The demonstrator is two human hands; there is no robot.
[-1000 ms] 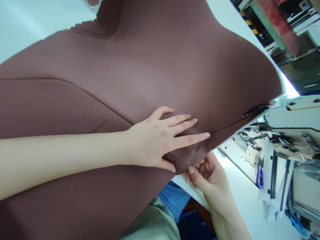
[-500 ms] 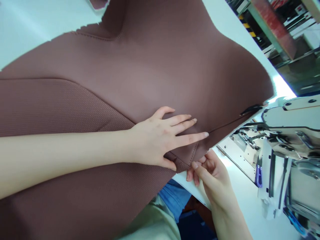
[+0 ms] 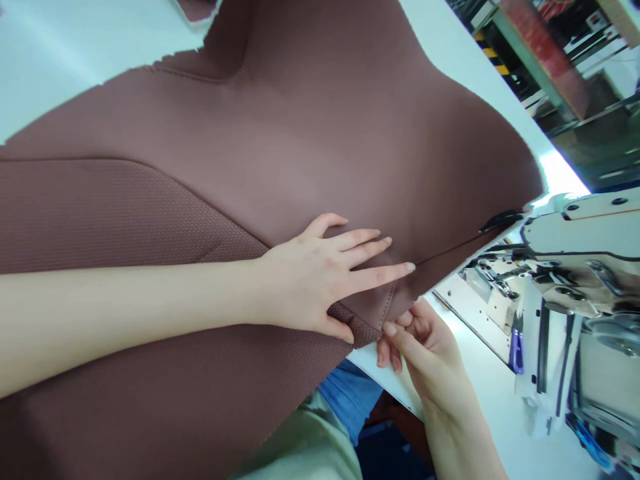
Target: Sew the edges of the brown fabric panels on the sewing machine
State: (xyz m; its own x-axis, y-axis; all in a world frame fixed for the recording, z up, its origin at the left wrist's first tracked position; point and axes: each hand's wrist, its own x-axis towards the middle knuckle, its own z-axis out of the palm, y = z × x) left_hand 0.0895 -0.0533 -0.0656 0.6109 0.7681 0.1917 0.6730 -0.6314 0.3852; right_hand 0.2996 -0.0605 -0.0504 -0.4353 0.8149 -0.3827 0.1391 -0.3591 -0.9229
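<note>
A large brown sewn cover (image 3: 320,147), leather-like with textured panels and stitched seams, spreads over the white table (image 3: 55,60). My left hand (image 3: 320,277) lies flat on it with fingers spread, just beside a stitched seam. At the cover's near right edge, my right hand (image 3: 425,347) pinches the border where that seam ends, thumb on top and fingers partly hidden beneath. A small black piece (image 3: 501,220) sits on the seam at the cover's right end.
A sewing machine (image 3: 580,233) stands close on the right. Purple-handled snips (image 3: 517,350) and a blue-handled tool (image 3: 587,440) are near it. Beyond the table's far right edge is a rack with a red board (image 3: 545,53). Another brown piece (image 3: 197,8) lies at the top left.
Almost nothing differs. The view has shifted very slightly, and my right fingers under the edge have moved a little; both hands keep their places on the cover.
</note>
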